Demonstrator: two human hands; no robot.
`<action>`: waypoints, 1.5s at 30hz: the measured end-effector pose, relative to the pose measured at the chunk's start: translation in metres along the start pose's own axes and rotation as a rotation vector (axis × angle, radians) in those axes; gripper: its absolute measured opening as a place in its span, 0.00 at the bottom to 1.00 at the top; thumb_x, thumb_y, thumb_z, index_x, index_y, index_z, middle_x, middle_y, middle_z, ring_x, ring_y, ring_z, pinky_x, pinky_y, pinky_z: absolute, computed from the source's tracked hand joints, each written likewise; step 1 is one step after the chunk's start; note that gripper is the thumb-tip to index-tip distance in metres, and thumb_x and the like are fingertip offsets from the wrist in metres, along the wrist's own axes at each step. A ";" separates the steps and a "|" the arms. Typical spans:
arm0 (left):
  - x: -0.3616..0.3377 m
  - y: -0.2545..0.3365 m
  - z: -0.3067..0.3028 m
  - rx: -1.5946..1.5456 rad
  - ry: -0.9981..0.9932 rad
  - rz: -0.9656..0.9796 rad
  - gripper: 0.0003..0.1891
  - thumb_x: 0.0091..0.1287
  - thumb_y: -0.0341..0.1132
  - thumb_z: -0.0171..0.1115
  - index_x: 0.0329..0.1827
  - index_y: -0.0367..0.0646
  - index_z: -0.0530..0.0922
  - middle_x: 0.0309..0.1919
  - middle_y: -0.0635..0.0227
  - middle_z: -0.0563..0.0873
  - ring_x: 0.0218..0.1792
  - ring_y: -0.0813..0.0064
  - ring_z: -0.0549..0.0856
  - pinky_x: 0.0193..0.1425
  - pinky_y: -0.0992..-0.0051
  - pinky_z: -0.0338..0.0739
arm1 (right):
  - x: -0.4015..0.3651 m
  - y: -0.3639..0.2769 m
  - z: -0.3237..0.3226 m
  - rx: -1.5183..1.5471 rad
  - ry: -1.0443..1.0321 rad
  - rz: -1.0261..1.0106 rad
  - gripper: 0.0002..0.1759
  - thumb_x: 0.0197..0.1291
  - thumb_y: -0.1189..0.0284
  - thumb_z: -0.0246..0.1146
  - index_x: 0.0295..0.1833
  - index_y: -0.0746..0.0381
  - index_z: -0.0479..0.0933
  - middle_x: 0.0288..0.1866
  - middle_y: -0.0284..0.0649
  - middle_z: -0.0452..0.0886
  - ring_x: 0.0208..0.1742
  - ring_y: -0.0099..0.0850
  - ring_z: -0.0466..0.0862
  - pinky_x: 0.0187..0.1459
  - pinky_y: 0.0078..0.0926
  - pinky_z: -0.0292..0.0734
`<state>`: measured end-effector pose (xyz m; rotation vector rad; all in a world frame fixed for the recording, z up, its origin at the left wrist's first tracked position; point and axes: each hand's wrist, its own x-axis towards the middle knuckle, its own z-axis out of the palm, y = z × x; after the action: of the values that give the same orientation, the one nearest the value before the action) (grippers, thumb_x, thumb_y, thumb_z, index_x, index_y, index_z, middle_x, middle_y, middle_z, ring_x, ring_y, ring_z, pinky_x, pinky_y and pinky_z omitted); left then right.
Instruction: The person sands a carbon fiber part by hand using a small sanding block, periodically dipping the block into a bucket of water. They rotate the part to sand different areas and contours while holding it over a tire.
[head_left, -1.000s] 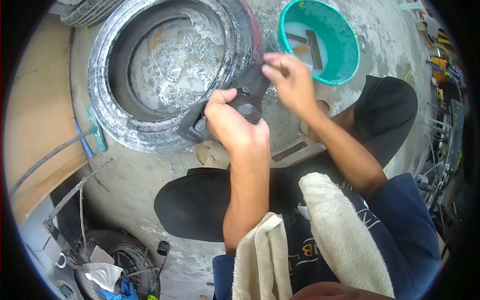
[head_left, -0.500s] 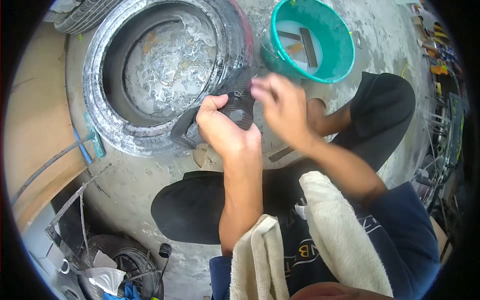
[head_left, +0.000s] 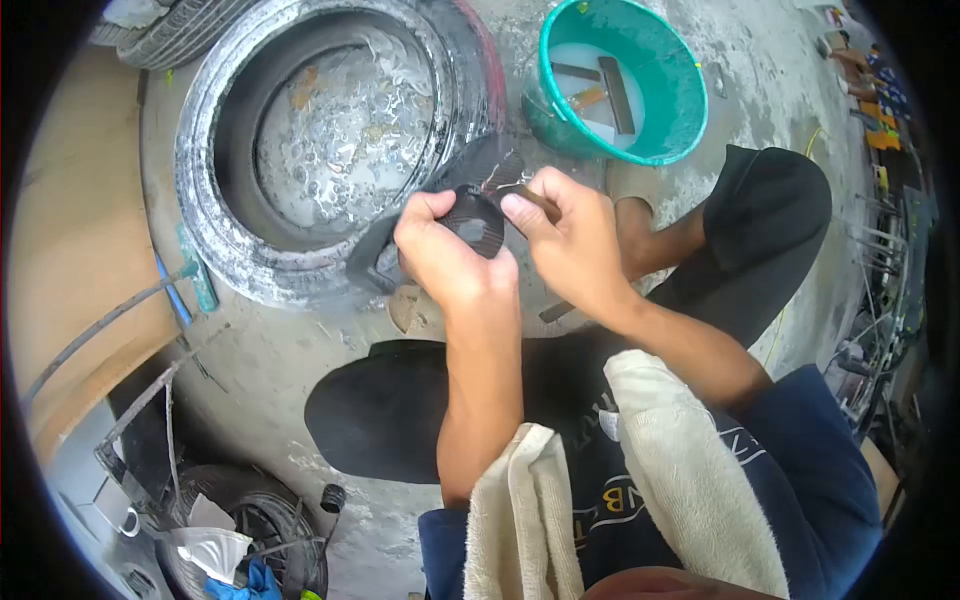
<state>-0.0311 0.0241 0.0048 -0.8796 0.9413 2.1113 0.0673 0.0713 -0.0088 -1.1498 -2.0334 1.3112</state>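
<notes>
My left hand [head_left: 450,255] is wrapped round a glossy black curved part with a woven, carbon-fibre look [head_left: 478,222]. The part extends beside the near right edge of a tyre lying flat [head_left: 215,225]. Between the thumb and fingers of my right hand [head_left: 578,235] is a small flat brown strip [head_left: 532,198], its end against the part's upper right side. Pale wet streaks show on the part near the strip. My fingers hide some of both things.
A green bucket [head_left: 672,110] with cloudy water and several dark strips stands at upper right. Another dark strip [head_left: 557,311] lies on the floor by my leg. At left are a wooden panel [head_left: 80,200] and a wheel [head_left: 300,560].
My right hand, blurred earlier, is now sharp and slightly lower and to the right, and the brown strip in it shows clearly. The left hand keeps its hold on the part.
</notes>
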 end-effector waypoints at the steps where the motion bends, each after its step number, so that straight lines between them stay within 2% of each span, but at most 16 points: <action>1: 0.002 0.000 -0.003 -0.001 0.017 -0.001 0.06 0.50 0.25 0.55 0.31 0.38 0.72 0.33 0.62 0.79 0.34 0.63 0.84 0.44 0.66 0.81 | 0.012 0.004 0.001 -0.002 -0.012 0.011 0.12 0.62 0.71 0.68 0.32 0.69 0.78 0.23 0.52 0.80 0.23 0.41 0.81 0.31 0.38 0.74; 3: 0.011 -0.002 -0.002 -0.023 0.033 -0.017 0.06 0.50 0.26 0.55 0.31 0.38 0.72 0.32 0.62 0.79 0.31 0.62 0.83 0.40 0.66 0.82 | 0.052 0.009 0.005 -0.197 0.077 0.047 0.12 0.64 0.71 0.68 0.32 0.67 0.76 0.20 0.43 0.74 0.26 0.21 0.73 0.30 0.31 0.69; 5: 0.010 -0.004 -0.002 0.003 0.043 0.018 0.05 0.50 0.26 0.55 0.30 0.39 0.72 0.32 0.63 0.79 0.31 0.62 0.83 0.40 0.65 0.82 | 0.039 -0.001 0.005 -0.166 0.071 0.070 0.12 0.64 0.72 0.68 0.32 0.67 0.76 0.20 0.42 0.73 0.27 0.19 0.72 0.30 0.30 0.69; 8: 0.007 -0.002 -0.005 -0.008 0.028 0.003 0.05 0.50 0.26 0.56 0.29 0.38 0.72 0.33 0.63 0.79 0.34 0.63 0.83 0.43 0.66 0.81 | 0.005 -0.007 0.000 -0.110 0.010 -0.029 0.13 0.65 0.71 0.68 0.32 0.67 0.76 0.20 0.45 0.74 0.24 0.22 0.71 0.29 0.31 0.69; 12: 0.002 -0.009 -0.001 0.024 0.053 0.040 0.04 0.50 0.25 0.55 0.29 0.37 0.73 0.33 0.63 0.79 0.33 0.64 0.83 0.41 0.66 0.81 | 0.058 0.014 0.009 -0.278 0.096 -0.027 0.11 0.61 0.73 0.68 0.32 0.67 0.76 0.27 0.51 0.81 0.27 0.48 0.83 0.32 0.40 0.75; 16: 0.010 -0.005 -0.004 -0.012 0.040 0.010 0.04 0.50 0.25 0.56 0.29 0.38 0.73 0.31 0.64 0.78 0.32 0.66 0.82 0.39 0.66 0.80 | -0.001 0.008 0.008 0.004 0.071 -0.233 0.11 0.61 0.73 0.67 0.31 0.67 0.75 0.30 0.52 0.82 0.31 0.51 0.83 0.33 0.43 0.74; 21: 0.005 -0.004 -0.001 0.050 0.081 0.059 0.04 0.50 0.26 0.56 0.28 0.40 0.72 0.31 0.64 0.78 0.30 0.67 0.81 0.37 0.68 0.79 | 0.040 0.016 0.010 -0.215 0.062 -0.107 0.09 0.60 0.73 0.67 0.33 0.67 0.76 0.31 0.52 0.81 0.33 0.52 0.82 0.34 0.42 0.74; 23: 0.002 -0.006 0.001 0.043 0.069 0.055 0.03 0.50 0.26 0.55 0.28 0.39 0.72 0.31 0.64 0.78 0.30 0.66 0.82 0.38 0.68 0.79 | 0.038 0.019 0.014 -0.262 0.089 -0.231 0.09 0.59 0.73 0.68 0.33 0.66 0.76 0.31 0.51 0.81 0.32 0.51 0.82 0.33 0.43 0.74; 27: 0.009 -0.002 -0.008 -0.024 -0.016 -0.106 0.04 0.51 0.25 0.55 0.29 0.38 0.73 0.32 0.63 0.79 0.34 0.64 0.84 0.43 0.66 0.81 | 0.003 0.006 0.006 -0.116 0.051 -0.214 0.09 0.58 0.73 0.69 0.31 0.66 0.77 0.29 0.51 0.81 0.31 0.51 0.83 0.33 0.43 0.74; 29: 0.012 -0.002 -0.006 -0.030 -0.014 -0.017 0.04 0.51 0.25 0.55 0.29 0.37 0.73 0.32 0.62 0.80 0.32 0.63 0.84 0.40 0.66 0.82 | 0.041 0.024 0.010 -0.219 0.062 -0.240 0.09 0.58 0.72 0.69 0.32 0.65 0.78 0.30 0.51 0.82 0.30 0.52 0.82 0.33 0.44 0.74; 30: 0.009 -0.006 -0.004 0.004 0.044 0.050 0.04 0.51 0.25 0.55 0.30 0.36 0.73 0.32 0.61 0.80 0.30 0.62 0.83 0.37 0.66 0.82 | 0.056 0.020 0.011 -0.244 0.067 -0.088 0.10 0.59 0.70 0.69 0.32 0.65 0.78 0.31 0.51 0.82 0.30 0.52 0.82 0.33 0.45 0.74; 35: 0.009 -0.001 -0.010 -0.030 -0.002 -0.111 0.04 0.51 0.26 0.55 0.30 0.37 0.72 0.32 0.61 0.80 0.31 0.62 0.84 0.39 0.67 0.82 | -0.003 0.005 0.009 -0.045 0.069 -0.238 0.10 0.60 0.72 0.68 0.31 0.66 0.76 0.30 0.52 0.82 0.31 0.51 0.83 0.32 0.43 0.74; 38: 0.011 0.000 -0.006 -0.027 -0.022 -0.025 0.03 0.51 0.25 0.54 0.29 0.37 0.72 0.31 0.62 0.80 0.33 0.63 0.84 0.41 0.68 0.82 | 0.042 0.020 0.009 -0.223 0.057 -0.163 0.10 0.61 0.71 0.67 0.31 0.66 0.76 0.31 0.54 0.81 0.31 0.53 0.82 0.33 0.44 0.74; 39: 0.008 -0.004 -0.004 -0.022 -0.031 -0.028 0.03 0.51 0.25 0.54 0.29 0.37 0.72 0.31 0.62 0.80 0.33 0.63 0.84 0.41 0.68 0.82 | 0.058 0.023 0.012 -0.283 0.090 -0.067 0.12 0.62 0.69 0.68 0.34 0.66 0.77 0.24 0.49 0.77 0.22 0.34 0.75 0.28 0.34 0.71; 43: 0.005 -0.012 0.002 0.051 0.015 0.093 0.03 0.51 0.25 0.54 0.29 0.37 0.72 0.31 0.63 0.79 0.34 0.64 0.84 0.40 0.67 0.81 | 0.009 0.014 0.008 -0.120 0.125 -0.217 0.13 0.62 0.69 0.69 0.32 0.66 0.77 0.24 0.49 0.78 0.23 0.32 0.78 0.28 0.36 0.71; 45: 0.005 -0.005 -0.005 0.040 -0.018 0.014 0.03 0.51 0.25 0.55 0.28 0.38 0.72 0.30 0.64 0.78 0.32 0.64 0.83 0.40 0.67 0.81 | 0.002 0.013 0.006 -0.099 0.103 -0.225 0.11 0.60 0.70 0.68 0.31 0.66 0.77 0.28 0.52 0.81 0.31 0.51 0.84 0.33 0.41 0.75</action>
<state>-0.0282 0.0243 -0.0038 -0.8345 0.9801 2.1017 0.0669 0.0720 -0.0236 -0.9747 -2.1011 1.0328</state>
